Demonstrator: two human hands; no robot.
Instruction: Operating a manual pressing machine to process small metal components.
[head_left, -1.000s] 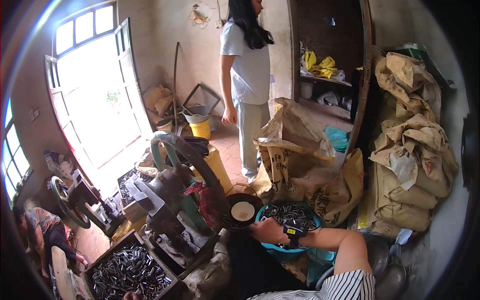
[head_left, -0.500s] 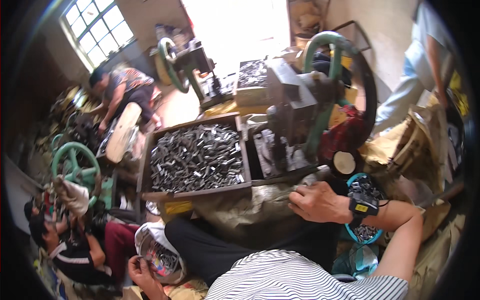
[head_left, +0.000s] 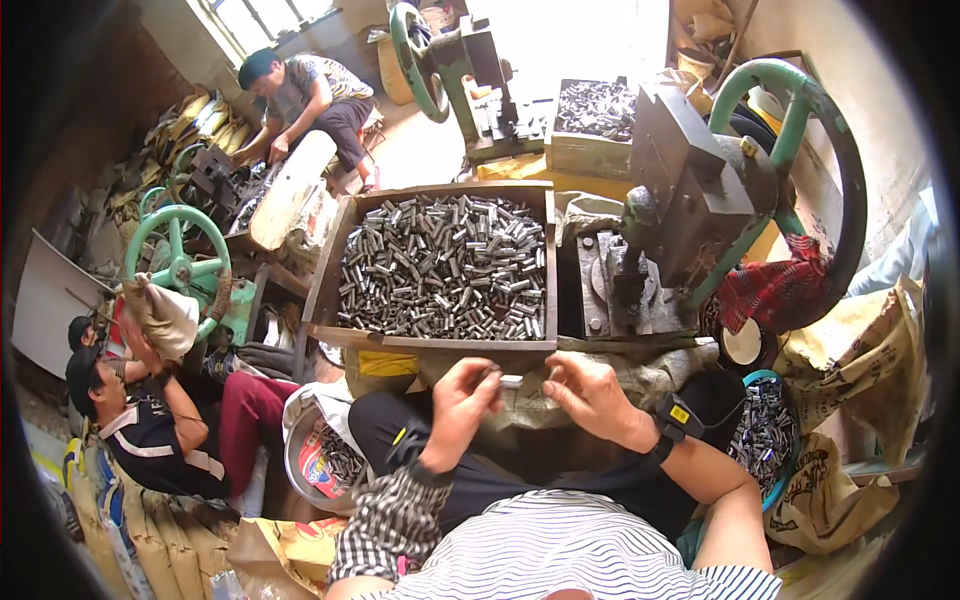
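A heavy hand press with a green and dark wheel stands between one and two o'clock from the hands, a red checked cloth draped low on it. At eleven o'clock lies a shallow wooden box, full of loose metal pieces: short, narrow, dark grey, many with bright glints, heaped at every angle. Between three and four o'clock sits a round blue basin filled with similar pieces. The left hand, above a black-and-white checked sleeve, and the right hand, above a black wristband, are near each other just past the box's near edge. The left grip is pinched closed, thumb against fingers, on one metal piece; the right thumb and fingers are drawn close together, and I cannot tell whether they hold anything. The held piece juts toward three o'clock from the left fingertips, into the gap between the hands, short, straight-edged and pale silvery grey.
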